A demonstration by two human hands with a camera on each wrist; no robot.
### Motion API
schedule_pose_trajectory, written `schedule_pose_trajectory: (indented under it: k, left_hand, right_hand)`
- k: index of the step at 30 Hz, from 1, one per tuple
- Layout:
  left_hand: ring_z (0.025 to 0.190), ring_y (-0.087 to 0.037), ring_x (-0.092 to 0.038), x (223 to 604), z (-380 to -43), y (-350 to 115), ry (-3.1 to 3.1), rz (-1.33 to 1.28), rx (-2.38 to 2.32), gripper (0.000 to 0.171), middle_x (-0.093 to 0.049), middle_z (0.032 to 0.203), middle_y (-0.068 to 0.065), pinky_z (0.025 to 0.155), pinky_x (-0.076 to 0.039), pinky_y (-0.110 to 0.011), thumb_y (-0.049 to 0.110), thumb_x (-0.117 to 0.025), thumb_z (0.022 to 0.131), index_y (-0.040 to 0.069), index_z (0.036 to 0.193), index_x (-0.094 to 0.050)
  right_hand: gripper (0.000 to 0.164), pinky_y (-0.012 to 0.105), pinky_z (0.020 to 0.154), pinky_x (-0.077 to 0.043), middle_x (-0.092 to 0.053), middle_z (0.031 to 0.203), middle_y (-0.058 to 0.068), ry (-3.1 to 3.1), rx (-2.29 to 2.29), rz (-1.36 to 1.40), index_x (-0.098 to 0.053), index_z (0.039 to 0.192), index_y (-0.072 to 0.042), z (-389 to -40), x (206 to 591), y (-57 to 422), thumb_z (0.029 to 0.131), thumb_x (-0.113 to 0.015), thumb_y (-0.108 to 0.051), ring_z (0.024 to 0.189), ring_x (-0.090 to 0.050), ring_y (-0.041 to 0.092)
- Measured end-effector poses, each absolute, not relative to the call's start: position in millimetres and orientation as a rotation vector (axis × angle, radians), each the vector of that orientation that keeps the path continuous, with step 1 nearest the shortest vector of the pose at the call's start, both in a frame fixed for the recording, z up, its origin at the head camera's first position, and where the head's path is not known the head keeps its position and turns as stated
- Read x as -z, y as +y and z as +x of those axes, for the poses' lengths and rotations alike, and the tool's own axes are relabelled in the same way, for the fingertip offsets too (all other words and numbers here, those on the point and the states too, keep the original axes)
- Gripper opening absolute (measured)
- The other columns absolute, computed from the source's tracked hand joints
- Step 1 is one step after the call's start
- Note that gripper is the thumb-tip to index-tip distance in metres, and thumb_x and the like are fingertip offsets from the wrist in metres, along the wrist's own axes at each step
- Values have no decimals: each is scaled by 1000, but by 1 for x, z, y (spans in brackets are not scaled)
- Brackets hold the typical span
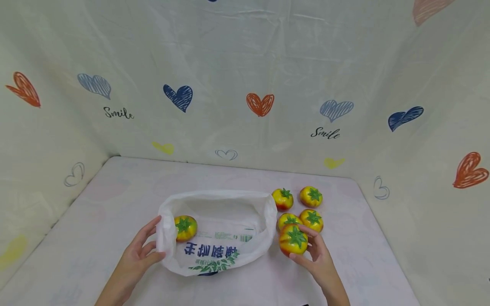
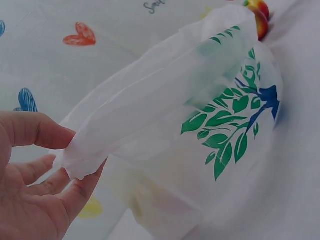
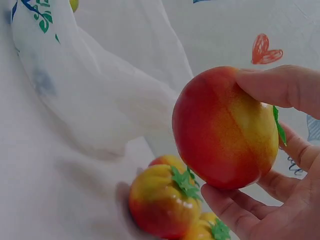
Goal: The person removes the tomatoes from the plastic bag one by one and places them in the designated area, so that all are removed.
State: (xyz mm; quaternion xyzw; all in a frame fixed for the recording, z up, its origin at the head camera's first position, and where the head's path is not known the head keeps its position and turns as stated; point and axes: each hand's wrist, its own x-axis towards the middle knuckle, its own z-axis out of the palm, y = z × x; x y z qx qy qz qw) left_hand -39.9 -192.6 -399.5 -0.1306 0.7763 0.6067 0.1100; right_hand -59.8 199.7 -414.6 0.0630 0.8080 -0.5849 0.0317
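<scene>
A white plastic bag [image 1: 214, 199] with green leaf print and blue lettering lies with its mouth held wide. My left hand [image 1: 135, 255] pinches the bag's left rim between thumb and fingers; in the left wrist view the film [image 2: 85, 155] bunches at the fingertips. Inside the bag, near that side, rests one yellow-red tomato [image 1: 186, 228] with a green star-shaped top. My right hand [image 1: 315, 255] grips another tomato [image 1: 293, 240] just right of the bag, thumb on one side and fingers on the other. The right wrist view shows the held tomato's smooth red side [image 3: 220, 130].
Several more tomatoes sit grouped on the table right of the bag, among them one at the back right [image 1: 311, 196] and one close to the bag's rim [image 1: 282, 199]. A pale curtain [image 1: 237, 63] printed with hearts and "Smile" hangs behind the white table [image 1: 367, 255].
</scene>
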Motion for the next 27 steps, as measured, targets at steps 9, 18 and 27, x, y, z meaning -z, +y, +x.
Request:
schedule_pose_trajectory:
  k: [9,18,27]
  left_hand:
    - [109,-19,-55,400,-41,-192,2282,-391,-1777,81,-19,147,-16,91,-52,-34,4,-61,85,26,149,-17]
    - [108,-17,-55,398,-41,-191,2288,-394,-1766,80,-20,147,-16,90,-52,-32,4,-60,85,26,149,-17]
    - [109,-16,-55,398,-41,-191,2280,-389,-1769,81,-19,148,-16,91,-52,-32,6,-61,86,26,149,-16]
  right_hand:
    - [81,16,88,-42,-34,139,-7,2502,1753,365,-34,135,-27,-71,466,237,68,-78,-42,114,-39,16]
    - [88,17,85,-45,-25,144,-3,2423,1789,489,-32,137,-29,-75,488,261,65,-79,-46,117,-36,21]
    - [77,17,90,-41,-23,148,13,2492,1720,489,-28,140,-12,-70,460,250,79,-73,-20,121,-36,28]
